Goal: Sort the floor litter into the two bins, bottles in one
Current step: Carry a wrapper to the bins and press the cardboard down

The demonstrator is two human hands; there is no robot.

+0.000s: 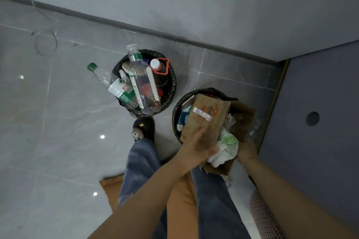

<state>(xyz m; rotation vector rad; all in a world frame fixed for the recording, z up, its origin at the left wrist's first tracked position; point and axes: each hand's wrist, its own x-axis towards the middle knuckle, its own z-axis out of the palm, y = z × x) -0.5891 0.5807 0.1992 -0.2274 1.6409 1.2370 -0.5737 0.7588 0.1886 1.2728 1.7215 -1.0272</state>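
Two round black bins stand on the grey tile floor. The left bin [171, 85] holds several plastic bottles; a tall clear one [142, 83] and a green-capped one [112, 85] stick out above its rim. The right bin [175, 114] is stuffed with paper and wrappers. Over it sits a brown cardboard box [206, 120] with crumpled white and green wrappers [226, 147] inside. My left hand [196, 146] grips the box's near left side. My right hand [246, 150] holds its right side from below, fingers partly hidden.
A grey wall and dark skirting [136, 27] run behind the bins. A purple-grey cabinet panel [310, 122] stands close on the right. My foot in a black slipper [143, 128] sits between the bins. A loose cable [45, 42] lies at far left.
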